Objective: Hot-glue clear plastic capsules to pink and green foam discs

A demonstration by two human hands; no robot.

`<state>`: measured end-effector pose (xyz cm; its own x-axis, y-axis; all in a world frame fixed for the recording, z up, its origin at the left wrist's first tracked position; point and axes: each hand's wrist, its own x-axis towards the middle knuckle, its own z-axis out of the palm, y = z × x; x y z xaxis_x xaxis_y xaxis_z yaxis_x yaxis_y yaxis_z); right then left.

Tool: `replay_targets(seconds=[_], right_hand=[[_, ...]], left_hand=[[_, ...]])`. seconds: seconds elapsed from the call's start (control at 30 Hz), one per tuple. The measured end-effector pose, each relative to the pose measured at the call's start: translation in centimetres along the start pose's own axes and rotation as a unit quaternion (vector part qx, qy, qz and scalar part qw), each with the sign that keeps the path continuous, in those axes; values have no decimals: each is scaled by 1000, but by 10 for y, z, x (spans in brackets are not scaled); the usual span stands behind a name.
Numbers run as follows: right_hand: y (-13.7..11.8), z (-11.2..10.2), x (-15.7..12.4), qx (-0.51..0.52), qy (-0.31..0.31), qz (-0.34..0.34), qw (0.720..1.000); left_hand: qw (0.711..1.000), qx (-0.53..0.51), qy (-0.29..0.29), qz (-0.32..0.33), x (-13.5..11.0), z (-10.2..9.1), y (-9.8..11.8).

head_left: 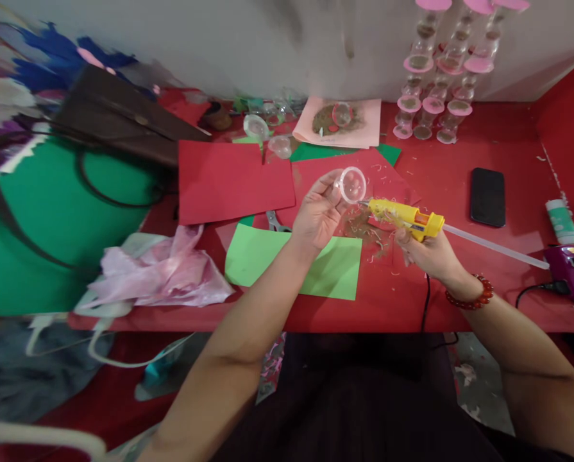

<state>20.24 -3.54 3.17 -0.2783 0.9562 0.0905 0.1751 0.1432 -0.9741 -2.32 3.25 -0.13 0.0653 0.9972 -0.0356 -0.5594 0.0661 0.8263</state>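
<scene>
My left hand is closed around a clear plastic cup, its round rim turned up toward me. In my right hand is a yellow hot glue gun with a long glue stick poking out of its back. The gun's nozzle is at the near edge of the cup's rim; whether it touches, I cannot tell. Thin glue strings and scraps litter the red table below both hands. A light green paper sheet lies under my left forearm.
Stacked clear cups with pink discs stand at the back right. A black phone and a purple device lie to the right. Red card, scissors, a pink plastic bag and a dark handbag occupy the left.
</scene>
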Motion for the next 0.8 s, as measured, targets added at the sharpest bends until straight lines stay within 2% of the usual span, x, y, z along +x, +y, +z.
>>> replay_targets(seconds=[0.23,0.4,0.6,0.8], right_hand=[[-8,1,0,14,13,7,1000],[-9,1,0,29,14,21,999],[-4,-1,1,5,37,30,999],[6,-2,2,41,42,46,997]], left_hand=[[1000,-4,-16,20,1,-3,-3],[1000,14,-4,16,1,-3,-2],[1000,14,7,7,1,-1,0],[1000,7,13,-3,0,0,2]])
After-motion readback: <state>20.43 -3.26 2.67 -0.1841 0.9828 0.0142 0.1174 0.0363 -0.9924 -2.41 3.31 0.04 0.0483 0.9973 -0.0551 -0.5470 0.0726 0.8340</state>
